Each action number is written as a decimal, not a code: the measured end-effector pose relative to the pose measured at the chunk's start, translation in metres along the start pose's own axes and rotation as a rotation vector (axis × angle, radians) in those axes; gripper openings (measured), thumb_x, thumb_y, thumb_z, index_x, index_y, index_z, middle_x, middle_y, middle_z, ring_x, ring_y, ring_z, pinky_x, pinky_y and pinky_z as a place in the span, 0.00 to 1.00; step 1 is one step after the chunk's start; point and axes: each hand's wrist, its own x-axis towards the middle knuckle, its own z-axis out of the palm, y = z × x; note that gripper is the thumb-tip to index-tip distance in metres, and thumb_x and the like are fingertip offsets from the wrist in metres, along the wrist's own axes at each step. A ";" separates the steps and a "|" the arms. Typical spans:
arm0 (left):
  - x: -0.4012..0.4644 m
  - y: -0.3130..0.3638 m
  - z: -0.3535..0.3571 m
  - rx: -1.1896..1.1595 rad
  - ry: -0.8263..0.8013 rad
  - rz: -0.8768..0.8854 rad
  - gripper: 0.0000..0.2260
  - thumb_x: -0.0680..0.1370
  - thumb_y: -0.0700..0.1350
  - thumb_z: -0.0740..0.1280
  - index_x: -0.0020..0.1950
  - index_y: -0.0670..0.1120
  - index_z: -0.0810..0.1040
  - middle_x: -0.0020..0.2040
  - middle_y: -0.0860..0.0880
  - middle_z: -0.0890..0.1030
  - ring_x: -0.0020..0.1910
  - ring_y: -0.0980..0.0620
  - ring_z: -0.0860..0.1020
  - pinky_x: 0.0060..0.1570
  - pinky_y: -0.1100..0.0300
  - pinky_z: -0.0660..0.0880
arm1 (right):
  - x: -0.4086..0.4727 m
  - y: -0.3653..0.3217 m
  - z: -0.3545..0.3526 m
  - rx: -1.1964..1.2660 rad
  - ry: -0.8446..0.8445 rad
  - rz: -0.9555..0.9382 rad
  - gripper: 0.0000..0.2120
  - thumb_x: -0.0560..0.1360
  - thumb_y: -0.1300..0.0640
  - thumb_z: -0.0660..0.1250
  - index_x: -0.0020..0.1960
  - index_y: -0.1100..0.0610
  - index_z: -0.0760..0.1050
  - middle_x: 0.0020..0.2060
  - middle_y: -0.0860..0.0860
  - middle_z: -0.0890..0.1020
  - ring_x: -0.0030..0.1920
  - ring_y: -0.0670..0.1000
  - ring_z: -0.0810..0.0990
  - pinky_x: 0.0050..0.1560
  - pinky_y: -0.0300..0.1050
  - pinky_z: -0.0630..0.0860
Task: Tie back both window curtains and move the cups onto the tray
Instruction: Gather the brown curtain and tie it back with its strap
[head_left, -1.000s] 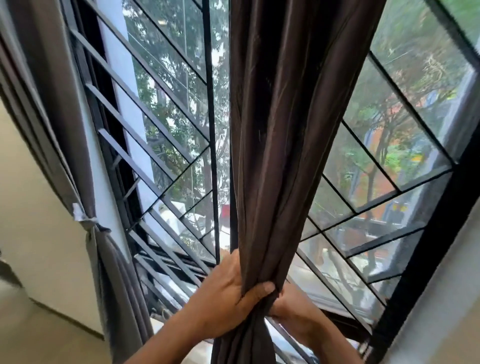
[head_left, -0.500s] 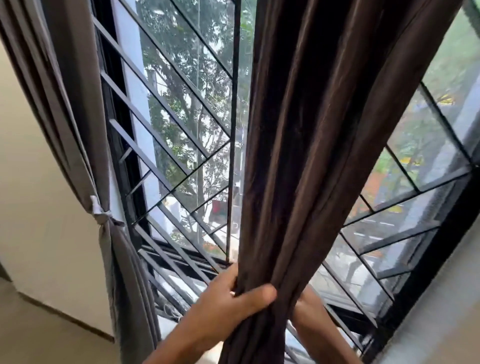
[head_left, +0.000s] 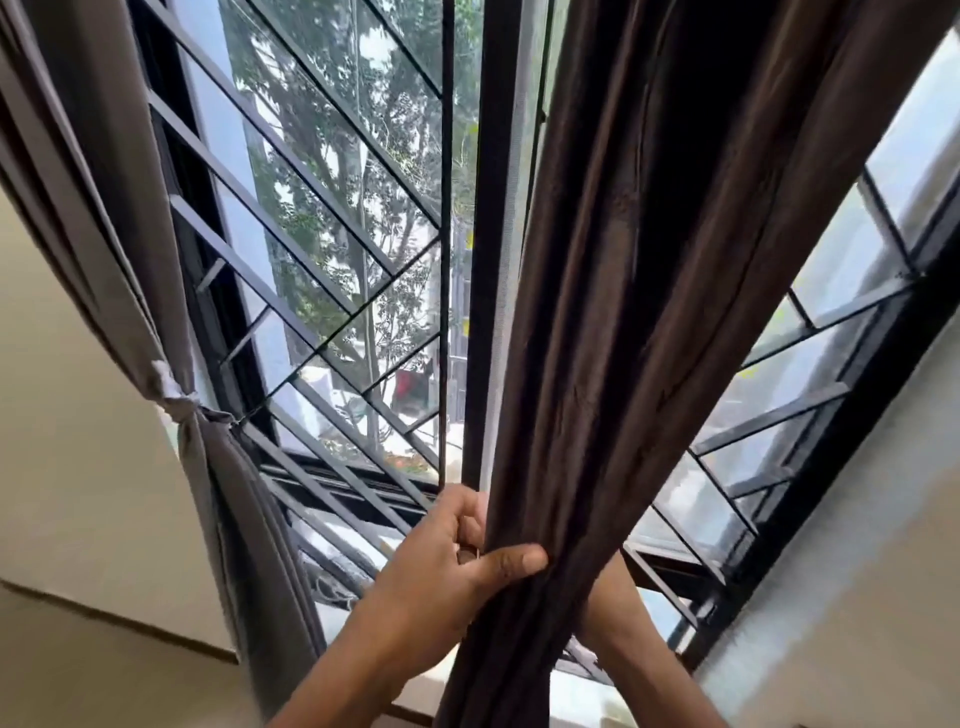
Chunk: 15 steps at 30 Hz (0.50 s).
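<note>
Left hand (head_left: 441, 577) fingers (head_left: 511, 564) closed around the gathered brown curtain (head_left: 623, 338), thumb across the front, bunch pinched at sill height. Right hand sits behind the cloth, only its forearm (head_left: 628, 639) showing; can't tell its grip. No tie seen on this curtain. Grey curtain (head_left: 104, 208) at far left already cinched with a pale tie (head_left: 174, 397) against the window grille (head_left: 332, 291). So roughly one curtain done, second in progress, cups and tray out of view, not started. Versus half a second ago: same grip, view has shifted, left hand looks slightly higher on the bunch.
</note>
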 end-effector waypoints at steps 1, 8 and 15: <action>0.000 0.000 0.000 0.180 0.048 0.022 0.26 0.67 0.70 0.82 0.50 0.54 0.78 0.48 0.41 0.84 0.46 0.42 0.89 0.48 0.47 0.86 | 0.000 0.002 -0.002 -0.116 0.038 -0.020 0.05 0.62 0.42 0.75 0.35 0.41 0.87 0.33 0.43 0.88 0.36 0.40 0.85 0.37 0.44 0.83; -0.008 -0.012 0.037 0.533 0.323 0.318 0.25 0.80 0.73 0.58 0.41 0.52 0.75 0.29 0.48 0.77 0.31 0.49 0.77 0.32 0.50 0.71 | 0.005 0.002 -0.010 -0.643 0.326 -0.041 0.13 0.62 0.36 0.61 0.37 0.43 0.76 0.28 0.47 0.78 0.33 0.60 0.79 0.28 0.46 0.73; -0.003 -0.021 0.054 -0.109 0.151 0.064 0.16 0.67 0.57 0.84 0.36 0.46 0.87 0.30 0.47 0.86 0.29 0.54 0.81 0.32 0.59 0.82 | 0.006 -0.009 -0.019 -0.667 0.401 -0.072 0.03 0.65 0.47 0.66 0.36 0.39 0.73 0.24 0.49 0.74 0.27 0.51 0.72 0.29 0.50 0.72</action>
